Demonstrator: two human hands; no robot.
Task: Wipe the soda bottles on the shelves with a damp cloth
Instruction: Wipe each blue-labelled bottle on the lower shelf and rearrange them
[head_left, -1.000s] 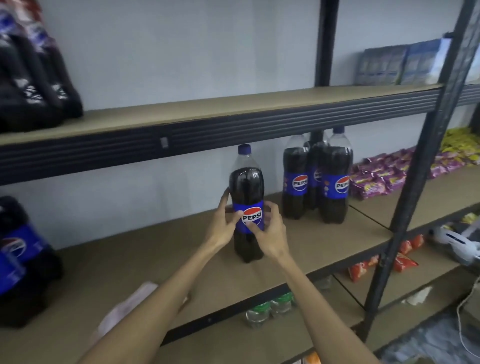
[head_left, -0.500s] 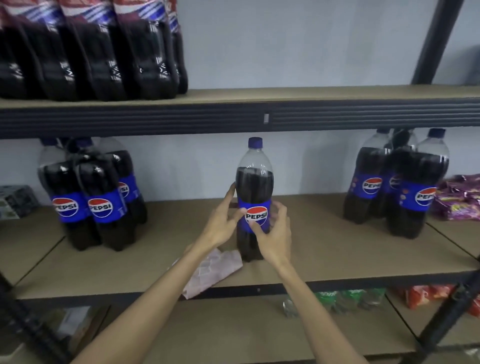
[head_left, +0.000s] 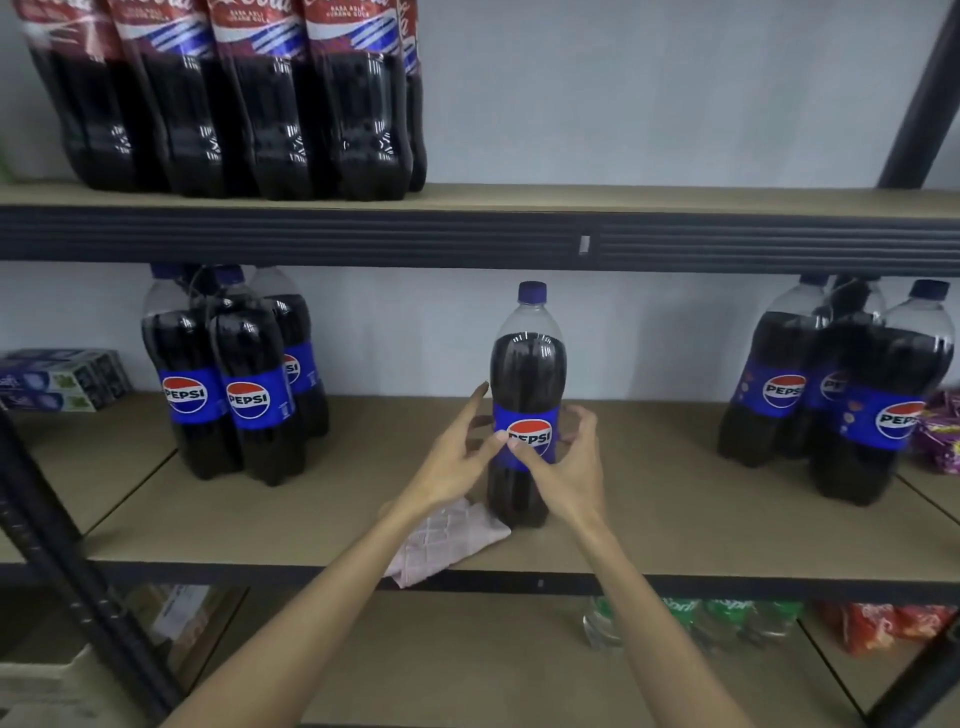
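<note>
The Pepsi bottle (head_left: 529, 374) stands upright on the middle shelf (head_left: 675, 519), the pink cloth (head_left: 451, 543) just left of it. The right hand (head_left: 571, 478) curls its fingers round the label; the left hand (head_left: 457, 462) touches it with straight fingers.

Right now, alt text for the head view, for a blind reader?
The left hand and right hand touch the label of a lone Pepsi bottle on the middle shelf, a pink cloth beside its base. Pepsi bundles stand left and right; red-labelled cola bottles line the shelf above.
</note>
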